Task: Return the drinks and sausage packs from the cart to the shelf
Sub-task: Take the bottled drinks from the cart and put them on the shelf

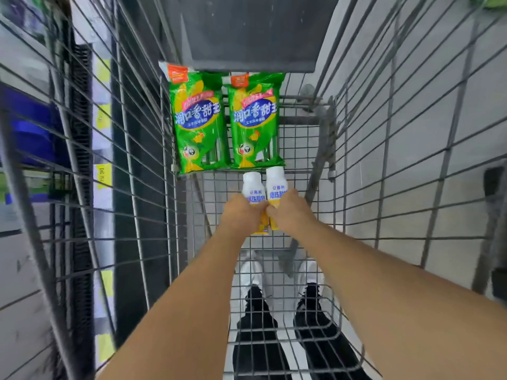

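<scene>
Both arms reached down into the wire cart (384, 138). Left hand (241, 215) was curled round the left drink bottle (253, 187), right hand (290, 212) curled round the right drink bottle (276, 182); knuckles of the two hands touched between the bottles. Bottles lay side by side, touching or nearly so, long axes running away from the person, white caps pointing to the far end of the cart, yellow bases toward the person and mostly hidden under the hands. White labels with blue print faced up. Could not tell whether the bottles rested on the cart floor or were lifted off it.

Just beyond the caps lay two green sausage packs, left sausage pack (197, 122) and right sausage pack (256, 119), flat, side by side with edges touching, long axes also running away from the person, orange logo ends at the far side, print facing up. Their far ends sat under a grey plastic flap (255, 31).

Shelf (35, 127) with yellow price tags (103, 174) stood to the left outside the cart. Person's black trousers and white shoes (249, 270) showed through the mesh.
</scene>
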A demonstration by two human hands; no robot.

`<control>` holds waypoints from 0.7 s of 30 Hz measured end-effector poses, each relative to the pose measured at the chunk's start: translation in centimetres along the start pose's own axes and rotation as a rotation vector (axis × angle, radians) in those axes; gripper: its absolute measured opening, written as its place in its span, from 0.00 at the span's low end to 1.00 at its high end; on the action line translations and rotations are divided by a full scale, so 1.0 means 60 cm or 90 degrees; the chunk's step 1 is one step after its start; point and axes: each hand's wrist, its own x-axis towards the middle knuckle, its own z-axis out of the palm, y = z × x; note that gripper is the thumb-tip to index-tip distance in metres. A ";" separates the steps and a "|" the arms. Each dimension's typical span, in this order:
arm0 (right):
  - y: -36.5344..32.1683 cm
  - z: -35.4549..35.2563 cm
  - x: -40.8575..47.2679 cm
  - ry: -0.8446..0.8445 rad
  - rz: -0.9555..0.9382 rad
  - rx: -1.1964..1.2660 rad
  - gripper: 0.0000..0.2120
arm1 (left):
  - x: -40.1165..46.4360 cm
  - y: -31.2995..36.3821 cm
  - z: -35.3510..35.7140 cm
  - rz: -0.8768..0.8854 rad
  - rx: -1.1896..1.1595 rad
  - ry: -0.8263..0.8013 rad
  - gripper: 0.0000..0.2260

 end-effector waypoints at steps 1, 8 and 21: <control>-0.002 -0.001 -0.004 0.002 -0.006 -0.026 0.25 | 0.000 -0.005 0.000 0.003 0.021 -0.005 0.28; -0.025 -0.035 -0.070 0.015 -0.043 -0.091 0.27 | -0.066 -0.020 -0.041 0.022 0.074 -0.025 0.25; -0.168 -0.319 -0.443 0.122 -0.242 -0.159 0.14 | -0.478 0.092 -0.336 0.180 -0.032 0.121 0.24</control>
